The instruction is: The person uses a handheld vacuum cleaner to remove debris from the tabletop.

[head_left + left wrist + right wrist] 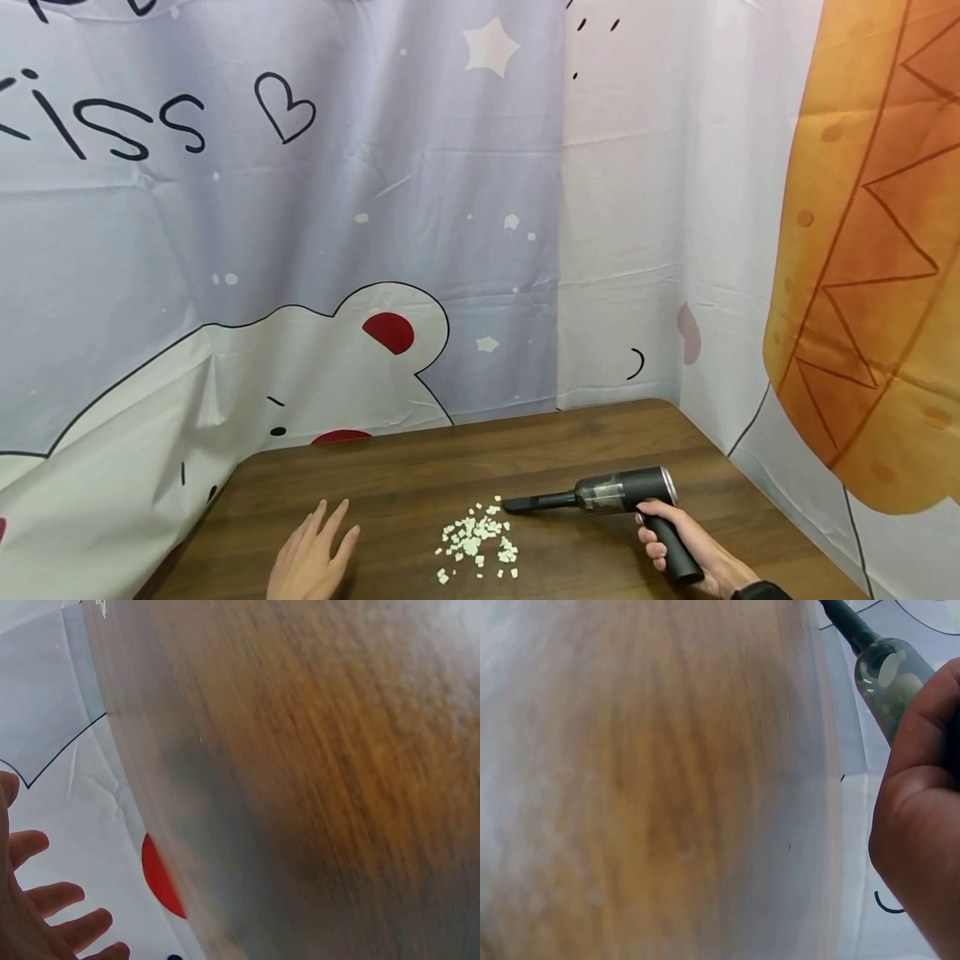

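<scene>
My right hand [686, 542] grips the handle of a black handheld vacuum cleaner [637, 490] with a clear dust chamber. Its narrow nozzle [543, 502] points left, the tip at the upper right edge of a scatter of small pale paper bits [472, 535]. In the right wrist view, the clear chamber [889, 679] shows beyond the curled fingers of that hand [922, 795]. To the left of the bits, my left hand [311, 554] is held with fingers spread and holds nothing; the left wrist view also shows its fingers [56, 898] apart.
The brown wooden table [390, 483] has rounded far corners. Behind it hangs a printed cloth [480, 208], which also runs along the right side. A thin dark cord [750, 425] hangs beside the table's right edge.
</scene>
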`<action>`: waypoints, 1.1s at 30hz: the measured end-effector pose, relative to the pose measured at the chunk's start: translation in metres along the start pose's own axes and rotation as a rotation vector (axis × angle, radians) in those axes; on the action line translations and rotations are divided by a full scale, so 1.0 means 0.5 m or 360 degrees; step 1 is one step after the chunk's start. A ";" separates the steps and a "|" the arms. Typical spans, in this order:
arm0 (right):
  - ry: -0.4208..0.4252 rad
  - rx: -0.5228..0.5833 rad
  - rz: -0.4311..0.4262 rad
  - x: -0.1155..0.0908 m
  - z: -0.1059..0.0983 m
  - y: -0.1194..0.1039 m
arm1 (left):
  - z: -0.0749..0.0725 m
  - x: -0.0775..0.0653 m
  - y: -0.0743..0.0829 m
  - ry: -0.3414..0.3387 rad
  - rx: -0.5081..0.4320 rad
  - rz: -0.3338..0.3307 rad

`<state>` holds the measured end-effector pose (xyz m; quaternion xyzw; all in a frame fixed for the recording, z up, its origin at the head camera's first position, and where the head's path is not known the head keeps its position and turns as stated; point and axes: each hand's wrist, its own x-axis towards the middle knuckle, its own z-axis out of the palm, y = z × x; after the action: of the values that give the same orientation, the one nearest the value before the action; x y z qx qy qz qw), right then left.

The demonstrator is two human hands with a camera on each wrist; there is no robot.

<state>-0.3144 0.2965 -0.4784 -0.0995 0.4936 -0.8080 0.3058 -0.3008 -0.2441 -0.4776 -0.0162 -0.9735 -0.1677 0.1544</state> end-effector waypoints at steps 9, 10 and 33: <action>0.0009 -0.0001 0.0002 0.007 0.002 -0.004 | -0.001 -0.002 -0.003 0.0015 0.0001 -0.0015; 0.0014 -0.0003 0.0000 0.008 0.003 -0.005 | -0.002 -0.001 -0.003 0.0013 0.0002 -0.0020; 0.0051 -0.0134 -0.0042 0.024 0.010 -0.014 | 0.001 -0.003 -0.009 -0.0018 0.0030 0.0010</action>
<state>-0.3243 0.2881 -0.4714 -0.1059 0.5305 -0.7921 0.2827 -0.2998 -0.2482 -0.4798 -0.0188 -0.9759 -0.1578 0.1496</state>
